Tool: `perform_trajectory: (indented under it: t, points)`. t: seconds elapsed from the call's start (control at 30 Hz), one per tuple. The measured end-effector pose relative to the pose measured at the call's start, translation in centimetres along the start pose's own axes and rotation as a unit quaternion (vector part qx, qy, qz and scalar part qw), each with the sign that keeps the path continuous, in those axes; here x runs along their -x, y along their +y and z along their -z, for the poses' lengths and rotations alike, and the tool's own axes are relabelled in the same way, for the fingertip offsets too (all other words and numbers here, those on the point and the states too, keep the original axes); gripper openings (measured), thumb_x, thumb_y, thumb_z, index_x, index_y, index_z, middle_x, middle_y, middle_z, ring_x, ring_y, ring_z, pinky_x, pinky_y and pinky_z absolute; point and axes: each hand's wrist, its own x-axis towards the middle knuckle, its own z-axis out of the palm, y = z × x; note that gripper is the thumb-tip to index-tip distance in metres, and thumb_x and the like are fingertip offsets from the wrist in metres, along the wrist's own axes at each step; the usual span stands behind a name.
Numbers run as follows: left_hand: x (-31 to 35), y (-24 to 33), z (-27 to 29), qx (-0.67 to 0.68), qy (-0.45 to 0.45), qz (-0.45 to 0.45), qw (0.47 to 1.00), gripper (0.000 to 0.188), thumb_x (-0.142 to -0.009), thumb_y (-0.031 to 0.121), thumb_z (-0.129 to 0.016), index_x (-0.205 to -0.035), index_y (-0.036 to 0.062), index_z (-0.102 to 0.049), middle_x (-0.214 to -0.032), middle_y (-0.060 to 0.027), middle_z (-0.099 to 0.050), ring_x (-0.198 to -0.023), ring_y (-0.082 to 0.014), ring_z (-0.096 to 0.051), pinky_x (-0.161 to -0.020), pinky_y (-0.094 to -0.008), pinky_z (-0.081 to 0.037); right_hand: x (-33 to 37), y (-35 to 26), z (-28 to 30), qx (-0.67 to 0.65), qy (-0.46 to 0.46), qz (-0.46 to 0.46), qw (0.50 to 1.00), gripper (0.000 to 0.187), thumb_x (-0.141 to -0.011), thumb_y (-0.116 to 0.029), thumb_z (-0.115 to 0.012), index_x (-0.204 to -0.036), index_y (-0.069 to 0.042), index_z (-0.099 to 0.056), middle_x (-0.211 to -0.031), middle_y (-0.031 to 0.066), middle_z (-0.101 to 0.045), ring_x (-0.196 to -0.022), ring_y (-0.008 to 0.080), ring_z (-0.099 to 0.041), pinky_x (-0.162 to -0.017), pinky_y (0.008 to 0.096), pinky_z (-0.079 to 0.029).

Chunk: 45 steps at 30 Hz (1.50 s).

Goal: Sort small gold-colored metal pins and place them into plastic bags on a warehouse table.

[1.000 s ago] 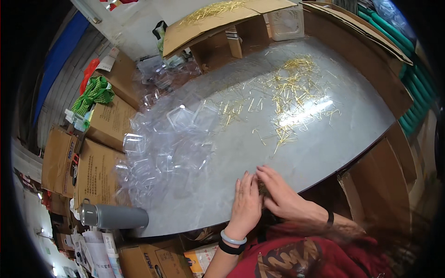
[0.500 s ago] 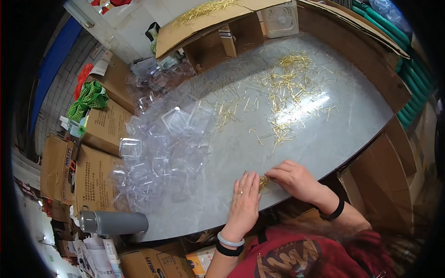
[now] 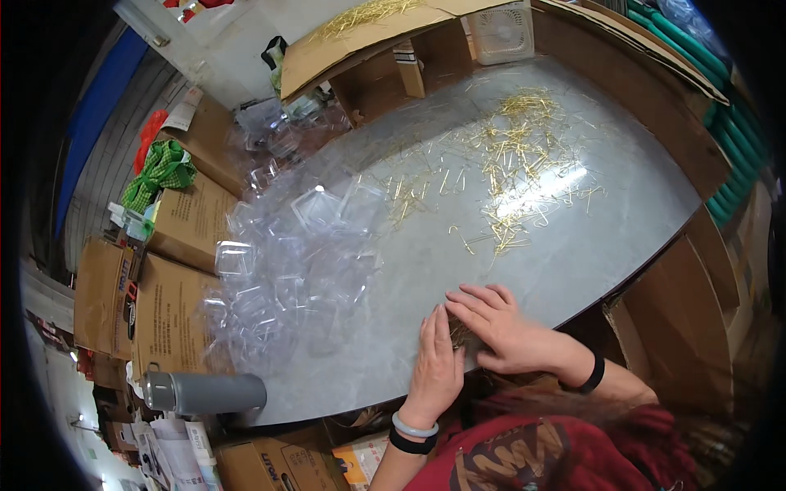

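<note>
**While a bare left hand (image 3: 436, 367) and a bare right hand (image 3: 514, 337) flank it, a small bunch of thin gold-coloured wire (image 3: 460, 333) shows between them**

Where the glossy grey marbled tabletop (image 3: 426, 274) meets its near edge, the left hand is flat, its fingers straight and close together, beside the bunch. The right hand is half open, fingers slightly bent and reaching over toward the left fingertips; whether either actually grips the wire, I cannot tell, as the hands partly hide it. Farther off lies a loose scatter of bent, gold-coloured wire hooks (image 3: 524, 151). To the left spreads a heap of clear, square plastic boxes (image 3: 291, 262), with a grey cylindrical bottle (image 3: 209, 394) at the near left corner.
</note>
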Motion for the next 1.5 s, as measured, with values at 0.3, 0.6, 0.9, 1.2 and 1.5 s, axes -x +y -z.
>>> perform_trajectory:
  t: [0.3,0.6,0.9,1.2,1.5]
  points:
    - [0.9,-0.8,4.5,-0.062,-0.026,-0.013,0.998,0.083,-0.081,0.008,-0.075,-0.154,-0.0004,-0.038,-0.148,-0.0219,-0.047,-0.136,-0.0412,-0.045,-0.114,-0.0482,-0.038,0.2,1.1,-1.4,0.050,0.043,0.038,0.997,0.034,-0.083,-0.012,-0.067,-0.116,-0.008,-0.065,-0.111,0.0075,-0.061,-0.112,0.0273,-0.056,-0.102,0.0420,-0.042]
    - [-0.1,-0.1,4.9,-0.063,0.004,0.077,0.995,0.039,-0.083,0.007,-0.077,-0.119,-0.0002,-0.065,-0.107,-0.0191,-0.061,-0.093,-0.0346,-0.064,-0.081,-0.0409,-0.052,0.6,1.3,-0.9,0.051,0.043,0.054,0.996,0.031,-0.083,-0.010,-0.062,-0.114,-0.006,-0.063,-0.114,0.0089,-0.061,-0.111,0.0295,-0.058,-0.100,0.0402,-0.046]
    - [-0.9,0.4,2.4,0.131,0.033,0.100,0.986,0.033,-0.085,0.001,-0.074,-0.114,-0.0026,-0.059,-0.112,-0.0192,-0.060,-0.090,-0.0316,-0.067,-0.077,-0.0387,-0.056,0.1,0.7,-0.8,-0.017,0.030,0.044,0.998,0.031,-0.092,-0.010,-0.059,-0.120,0.003,-0.055,-0.128,0.0200,-0.056,-0.126,0.0378,-0.054,-0.109,0.0423,-0.045]
    - [-0.7,0.3,2.3,-0.071,-0.048,-0.003,0.996,0.074,-0.090,0.012,-0.073,-0.151,-0.0038,-0.035,-0.156,-0.0270,-0.034,-0.147,-0.0462,-0.032,-0.122,-0.0531,-0.024,1.5,0.4,-1.4,-0.069,0.085,-0.039,0.993,0.041,-0.090,-0.003,-0.065,-0.128,0.005,-0.050,-0.139,0.0241,-0.050,-0.131,0.0424,-0.050,-0.112,0.0451,-0.043]
    - [-0.3,-0.2,-0.7,-0.095,-0.012,-0.045,0.994,0.055,-0.095,0.001,-0.059,-0.145,-0.0100,-0.040,-0.148,-0.0281,-0.038,-0.142,-0.0483,-0.037,-0.120,-0.0563,-0.032,1.3,-1.0,-1.5,-0.011,0.017,-0.016,1.000,0.057,-0.088,0.001,-0.059,-0.142,0.009,-0.044,-0.150,0.0294,-0.042,-0.142,0.0463,-0.040,-0.118,0.0509,-0.036]
